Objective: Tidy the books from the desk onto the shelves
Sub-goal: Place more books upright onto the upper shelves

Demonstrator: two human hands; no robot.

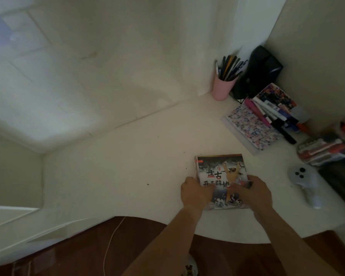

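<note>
Books (221, 172) lie stacked on the desk (127, 166) near its front edge. Our left hand (194, 191) and right hand (255, 193) clasp the stack's sides, thumbs on top. We judge lifting comes next; it needs a level, firm squeeze.

Dim indoor light is leaving the whole view murky and grainy. A paler, bluish patch is glowing on the wall (48, 108) at left. Wide-angle bending is curving the desk (127, 166) edges, and the corners are blurring.
</note>
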